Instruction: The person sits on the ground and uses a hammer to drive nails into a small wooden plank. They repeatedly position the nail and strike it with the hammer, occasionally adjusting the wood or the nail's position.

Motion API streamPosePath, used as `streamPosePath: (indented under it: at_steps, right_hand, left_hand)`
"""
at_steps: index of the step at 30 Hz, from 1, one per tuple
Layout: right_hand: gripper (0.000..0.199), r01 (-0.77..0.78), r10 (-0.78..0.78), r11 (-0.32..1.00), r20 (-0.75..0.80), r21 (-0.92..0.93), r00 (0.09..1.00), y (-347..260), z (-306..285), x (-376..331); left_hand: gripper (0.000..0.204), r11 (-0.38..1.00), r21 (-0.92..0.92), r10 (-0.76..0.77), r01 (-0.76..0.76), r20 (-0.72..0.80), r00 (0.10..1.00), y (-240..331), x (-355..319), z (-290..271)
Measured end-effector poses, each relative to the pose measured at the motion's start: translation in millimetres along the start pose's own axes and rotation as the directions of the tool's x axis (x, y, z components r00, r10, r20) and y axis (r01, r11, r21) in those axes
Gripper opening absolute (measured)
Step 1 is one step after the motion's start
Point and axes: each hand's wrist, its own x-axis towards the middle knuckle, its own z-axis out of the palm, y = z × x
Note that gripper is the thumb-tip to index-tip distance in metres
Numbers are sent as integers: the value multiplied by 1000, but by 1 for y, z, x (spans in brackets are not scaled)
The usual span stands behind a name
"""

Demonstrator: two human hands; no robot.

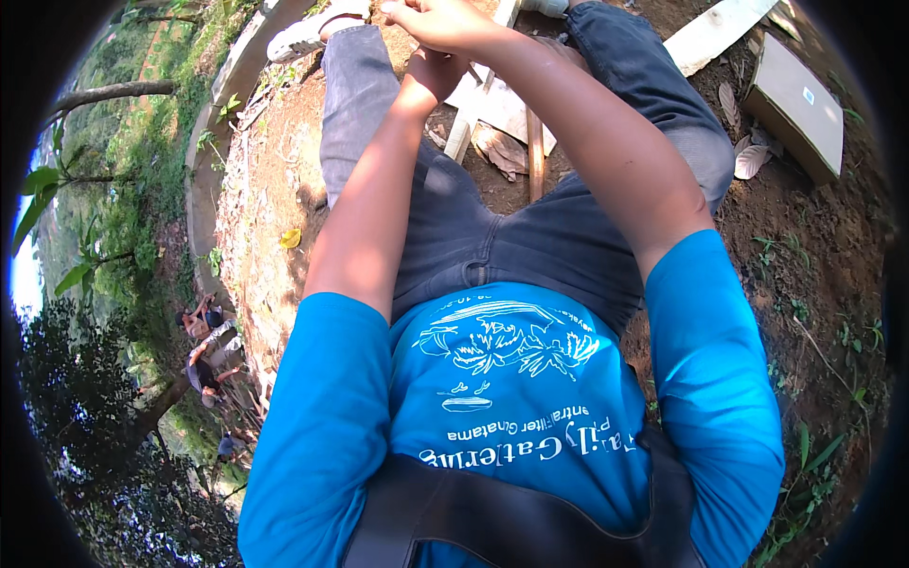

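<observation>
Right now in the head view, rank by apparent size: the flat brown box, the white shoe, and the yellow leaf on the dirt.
1. Flat brown box, largest.
2. White shoe, mid-sized, though its toe is cut off by the trouser leg.
3. Yellow leaf, smallest.
The fisheye shrinks things near the rim, so the box-shoe gap is uncertain.

The pale, flat wooden slat (461,128) I'm working on runs from under my hands at twelve o'clock down toward six, lying tilted over the brown dirt between my knees. A thinner reddish-brown wooden stick (536,156) lies just beside it at its three o'clock, nearly parallel. My hands hide the slat's top end, so I cannot tell how I grip it.
</observation>
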Motion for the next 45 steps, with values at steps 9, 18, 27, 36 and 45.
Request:
streamPosePath:
  at_steps: [9,18,27,36,45]
  right_hand:
    - [49,-763,752,646,195,-31,629,86,-31,-153]
    - [73,-717,792,590,92,-371,604,72,-21,-187]
    - [54,-869,879,474,137,-142,457,67,-51,-177]
    - [45,-697,716,695,-79,178,694,66,-63,-184]
    - [44,-111,159,912,-91,395,983,-80,-219,-87]
  left_hand:
    - [19,996,-89,11,-14,-41,999,25,-30,9]
    - [22,999,-23,-28,27,-51,998,29,-39,8]
    - [26,991,111,-68,77,-85,994,48,-36,10]
    - [27,958,283,-47,53,-26,999,64,-28,16]
    - [28,968,241,-72,72,-9,997,70,-27,19]
